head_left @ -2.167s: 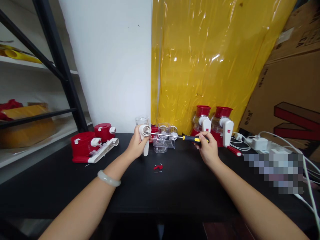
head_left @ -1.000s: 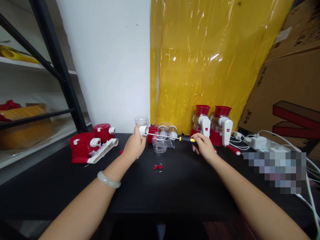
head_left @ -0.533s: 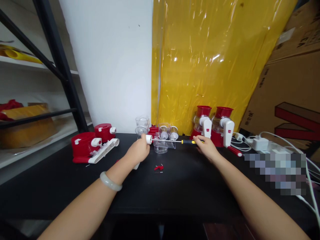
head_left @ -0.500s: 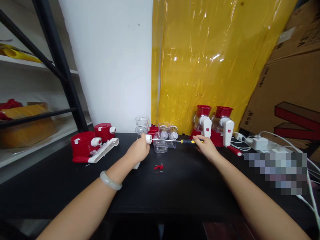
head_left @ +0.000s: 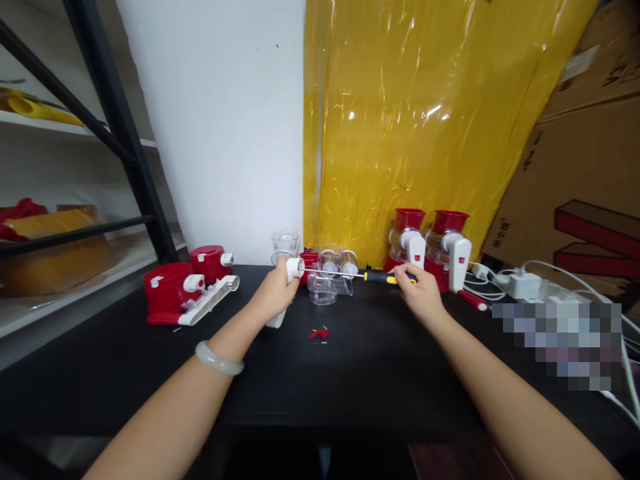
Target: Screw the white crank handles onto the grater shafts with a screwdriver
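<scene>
Left hand (head_left: 273,293) clenched round white handle part (head_left: 286,288), raised above black table (head_left: 350,373). Right hand (head_left: 420,293) grips screwdriver (head_left: 367,275), shaft level, tip at the part's round end. Since 0.5 s ago: both hands slightly higher, right hand's grip fuller on the screwdriver.

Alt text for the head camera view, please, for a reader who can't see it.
Over a black table, the left hand grips a white handle part while the right hand holds a yellow-and-black screwdriver, its tip at the part's round end. Two red-and-white grinders stand behind against yellow plastic sheeting.
</scene>
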`<state>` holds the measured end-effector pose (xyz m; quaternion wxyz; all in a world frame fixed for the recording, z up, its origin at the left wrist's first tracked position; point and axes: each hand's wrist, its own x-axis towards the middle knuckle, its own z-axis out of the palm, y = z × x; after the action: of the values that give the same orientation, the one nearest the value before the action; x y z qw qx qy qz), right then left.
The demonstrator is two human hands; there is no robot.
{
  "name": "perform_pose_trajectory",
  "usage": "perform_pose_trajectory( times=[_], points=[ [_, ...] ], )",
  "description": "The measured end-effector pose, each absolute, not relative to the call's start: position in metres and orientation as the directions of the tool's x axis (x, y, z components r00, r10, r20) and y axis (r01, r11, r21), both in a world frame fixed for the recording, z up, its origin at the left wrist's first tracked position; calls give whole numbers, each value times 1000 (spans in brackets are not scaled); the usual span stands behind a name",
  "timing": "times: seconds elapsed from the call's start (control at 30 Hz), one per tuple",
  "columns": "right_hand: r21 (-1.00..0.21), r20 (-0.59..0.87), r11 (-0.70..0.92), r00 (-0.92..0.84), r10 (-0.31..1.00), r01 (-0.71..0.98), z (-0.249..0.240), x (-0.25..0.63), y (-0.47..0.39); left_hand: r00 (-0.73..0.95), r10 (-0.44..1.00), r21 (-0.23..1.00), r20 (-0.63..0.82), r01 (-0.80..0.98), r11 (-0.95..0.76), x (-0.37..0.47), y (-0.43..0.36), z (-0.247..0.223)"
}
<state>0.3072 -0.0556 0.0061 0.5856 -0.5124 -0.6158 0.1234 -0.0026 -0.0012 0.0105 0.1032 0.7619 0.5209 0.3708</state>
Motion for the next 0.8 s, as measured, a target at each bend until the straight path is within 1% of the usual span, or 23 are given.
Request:
perform_pose_trajectory(
  times=[0.1,0.17,0.23,0.3,0.37,0.43,0.5,0.57,0.67,0.8],
  points=[
    [-754,616,462,258,744,467,6,306,-58,168,838,552,519,683,-479,-1,-2,10],
    [-755,629,475,292,721,452,5,307,-57,111,817,562,566,673,-481,0,-1,10],
    [-771,627,483,358,692,416,5,309,-55,11,791,591,612,658,-467,-1,2,10],
    [-801,599,493,445,666,340,4,314,-52,-115,754,642,647,616,-457,-5,7,10],
    [-821,566,506,501,655,266,3,319,-48,-222,707,690,671,536,-487,-7,13,11],
    [-817,567,523,505,651,243,3,321,-47,-271,678,714,683,442,-543,-7,18,10],
    [-801,594,535,464,657,267,3,319,-49,-261,681,725,684,346,-596,-5,18,10],
    [-790,613,533,400,682,302,3,316,-53,-212,692,721,690,288,-630,0,15,9],
    [-774,630,530,335,701,346,1,311,-57,-167,681,694,713,311,-649,6,8,9],
    [-754,651,542,316,690,371,-1,311,-57,-159,642,650,750,358,-671,8,1,9]
  ],
)
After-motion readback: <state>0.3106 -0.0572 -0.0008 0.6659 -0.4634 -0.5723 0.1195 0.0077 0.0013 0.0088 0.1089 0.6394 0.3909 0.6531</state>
